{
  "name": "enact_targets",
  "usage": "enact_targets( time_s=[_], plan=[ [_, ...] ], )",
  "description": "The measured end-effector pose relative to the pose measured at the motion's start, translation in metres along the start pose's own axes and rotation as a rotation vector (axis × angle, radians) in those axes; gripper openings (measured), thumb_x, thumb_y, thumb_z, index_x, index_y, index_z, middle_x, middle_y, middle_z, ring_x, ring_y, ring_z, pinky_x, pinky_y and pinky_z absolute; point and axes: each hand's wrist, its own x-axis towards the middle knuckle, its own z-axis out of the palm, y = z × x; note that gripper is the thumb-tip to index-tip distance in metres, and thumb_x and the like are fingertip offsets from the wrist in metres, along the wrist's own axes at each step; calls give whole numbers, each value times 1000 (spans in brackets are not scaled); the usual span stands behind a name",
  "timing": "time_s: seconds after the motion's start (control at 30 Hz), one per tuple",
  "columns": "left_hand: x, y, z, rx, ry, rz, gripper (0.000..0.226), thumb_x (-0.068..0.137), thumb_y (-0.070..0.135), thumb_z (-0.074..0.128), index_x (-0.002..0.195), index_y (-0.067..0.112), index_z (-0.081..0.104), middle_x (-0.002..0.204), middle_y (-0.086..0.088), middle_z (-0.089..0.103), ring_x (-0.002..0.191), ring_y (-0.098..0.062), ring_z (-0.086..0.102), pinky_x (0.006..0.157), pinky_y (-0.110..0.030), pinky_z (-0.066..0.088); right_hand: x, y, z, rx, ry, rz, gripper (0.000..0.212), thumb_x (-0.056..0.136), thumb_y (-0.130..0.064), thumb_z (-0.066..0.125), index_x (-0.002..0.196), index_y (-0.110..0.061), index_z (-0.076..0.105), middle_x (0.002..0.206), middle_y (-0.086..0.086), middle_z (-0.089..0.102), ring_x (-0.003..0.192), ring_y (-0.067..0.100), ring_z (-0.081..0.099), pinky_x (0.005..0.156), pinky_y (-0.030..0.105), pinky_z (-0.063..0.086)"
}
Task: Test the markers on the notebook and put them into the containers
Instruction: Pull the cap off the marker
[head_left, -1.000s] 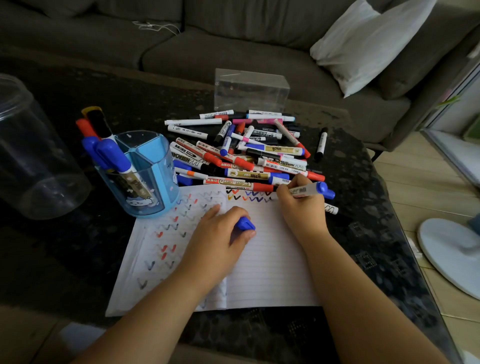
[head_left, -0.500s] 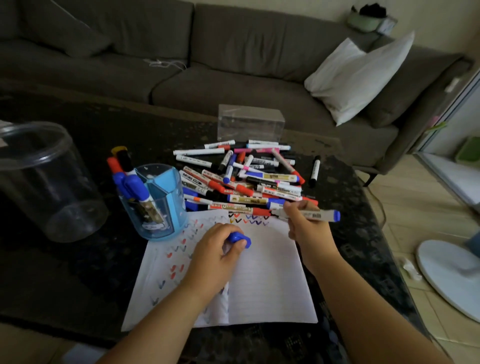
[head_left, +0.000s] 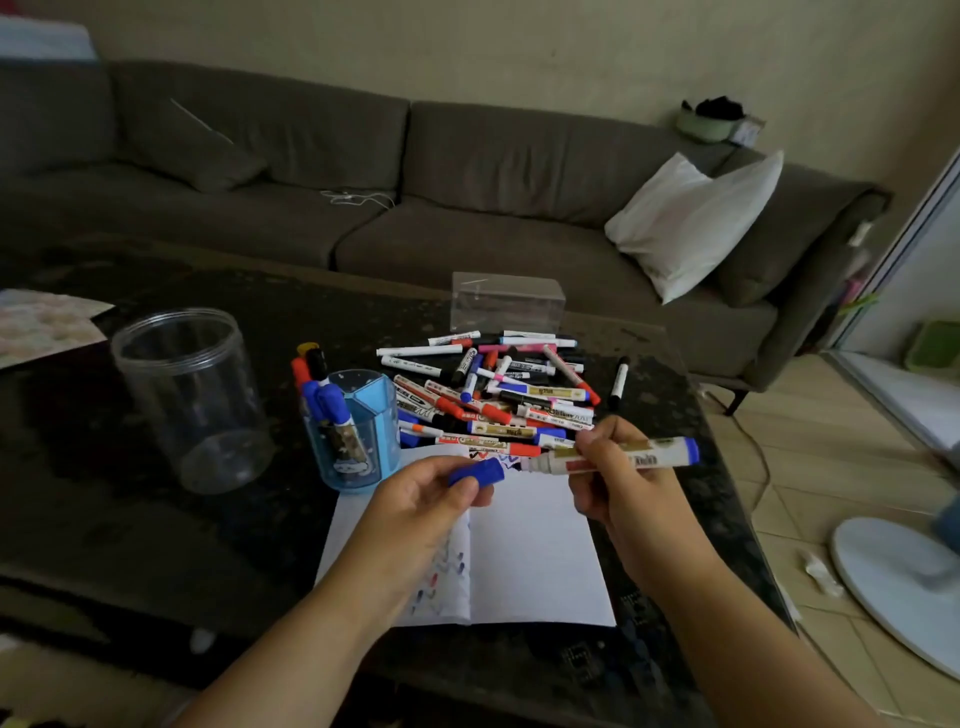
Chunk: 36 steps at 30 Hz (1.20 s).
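**Marker testing barely begun, most of the pile is still waiting**

Above the open notebook (head_left: 535, 561), a blue-ended marker (head_left: 618, 457) is being pinched by the right hand (head_left: 618, 483), its bare tip pointing at a blue cap (head_left: 477, 475) being gripped by the left hand (head_left: 431, 499). Recapping is judged to be the step in hand. Coloured test marks are showing on the pages. Only a few markers are standing in the blue holder (head_left: 358, 436); the round clear jar (head_left: 189, 400) and the clear box (head_left: 506, 304) are holding nothing that can be seen. A large heap of markers (head_left: 493, 395) is lying on the surface (head_left: 156, 530) beyond the notebook, so most of the task is being judged as left.
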Motion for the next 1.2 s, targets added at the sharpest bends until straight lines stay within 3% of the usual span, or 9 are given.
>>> enact_targets(
  time_s=[0.3,0.43,0.57,0.67,0.8,0.93,1.07,1.13,1.2],
  plan=[
    [-30,28,-4,317,-171,74,14,93,23,52,103,28,61,81,10,72,85,-4,66,91,-28,48,-23,-10,19,-49,-50,-4,22,91,-15,57,71,-8,51,52,0,49,45,8,38,46,21,34],
    [-41,37,-7,606,-255,124,10,96,32,44,100,33,53,78,11,61,71,-4,59,73,-18,50,-26,-9,24,-114,43,-12,23,87,-18,63,69,-10,52,57,4,45,48,11,36,49,25,35],
    [-55,43,-8,622,-218,183,11,95,36,43,93,31,53,73,10,55,69,-7,53,73,-25,49,-35,-7,40,107,57,25,24,90,-8,54,68,-10,45,55,1,41,47,9,34,48,22,34],
    [-61,46,-12,693,-152,232,11,94,38,43,96,33,52,77,11,55,76,-6,55,69,-14,43,-38,-3,51,163,33,35,27,90,-7,51,66,-12,41,55,1,38,49,9,33,51,23,34],
    [-56,44,-25,804,-113,239,11,93,41,45,99,35,52,77,10,55,73,-4,55,60,-11,38,-33,0,54,170,-67,189,26,93,-21,53,70,-11,46,52,0,34,45,9,28,47,23,29],
    [-40,40,-53,916,-7,228,15,92,37,52,103,29,58,88,11,61,78,1,56,63,-9,40,-23,10,59,-342,-169,327,32,90,-45,53,87,-14,62,58,-4,54,50,7,46,50,22,41],
    [-31,39,-77,1022,45,217,18,91,33,54,108,29,58,99,15,57,85,3,53,67,-9,39,-11,10,63,-871,-132,-148,11,90,-33,60,100,-32,58,82,-14,56,69,-1,53,61,9,43],
    [-28,39,-80,1064,34,237,18,91,33,55,109,29,58,96,16,54,82,4,51,65,-8,36,-4,11,75,-1039,-313,-361,34,90,-29,61,121,-40,51,102,-20,46,85,-4,51,73,5,41],
    [-24,39,-80,1069,28,256,19,91,33,54,109,27,58,98,14,55,85,1,52,68,-9,37,8,16,91,-1144,-453,-476,41,90,-29,62,129,-33,52,113,-11,44,98,2,51,86,14,44]
  ],
)
